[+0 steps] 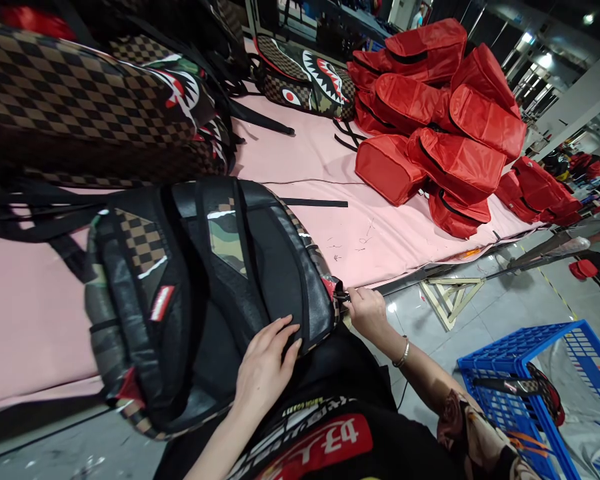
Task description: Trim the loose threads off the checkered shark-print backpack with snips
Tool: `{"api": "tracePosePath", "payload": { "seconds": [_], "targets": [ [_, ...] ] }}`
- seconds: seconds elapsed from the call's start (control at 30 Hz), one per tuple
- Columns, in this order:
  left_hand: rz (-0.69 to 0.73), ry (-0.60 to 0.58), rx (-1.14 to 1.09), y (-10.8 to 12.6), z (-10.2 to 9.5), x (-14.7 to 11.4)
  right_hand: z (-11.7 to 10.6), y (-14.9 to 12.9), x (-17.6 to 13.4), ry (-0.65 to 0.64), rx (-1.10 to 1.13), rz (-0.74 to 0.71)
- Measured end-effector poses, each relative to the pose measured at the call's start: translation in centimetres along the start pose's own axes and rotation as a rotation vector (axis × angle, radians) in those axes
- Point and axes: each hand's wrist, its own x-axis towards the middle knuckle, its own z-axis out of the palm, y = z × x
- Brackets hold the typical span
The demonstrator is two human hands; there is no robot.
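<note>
A black backpack [275,267] with checkered and camouflage patches lies on its front on the pink-covered table, its padded back and straps facing up. My left hand [267,363] rests on the near side of the back panel, fingers stretched out flat. At the bag's right end, by a red corner patch, my right hand [369,311] has its fingers closed in a pinch. A small dark piece [342,295] shows at its fingertips, too small to name. Loose black straps [45,220] trail from the bag's left end.
Checkered backpacks [95,100] are piled at the far left; another with a shark-mouth print [305,77] lies at the back. Red bags [440,127] are heaped on the pink table [300,143]. A blue plastic crate [523,350] stands on the floor at right.
</note>
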Motion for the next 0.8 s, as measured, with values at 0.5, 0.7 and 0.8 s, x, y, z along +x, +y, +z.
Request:
{"api": "tracePosePath", "payload": {
  "seconds": [0.5,0.7,0.8],
  "targets": [
    [0.009,0.008,0.02,-0.2,0.3,0.0,-1.2,0.0,1.1,-0.05,-0.126,-0.103],
    [0.03,0.036,0.029,-0.3,0.5,0.0,-1.6,0.2,1.3,-0.027,-0.148,-0.136],
    [0.033,0.038,0.026,-0.3,0.4,0.0,-2.0,0.2,1.5,-0.056,-0.159,-0.145]
  ]
}}
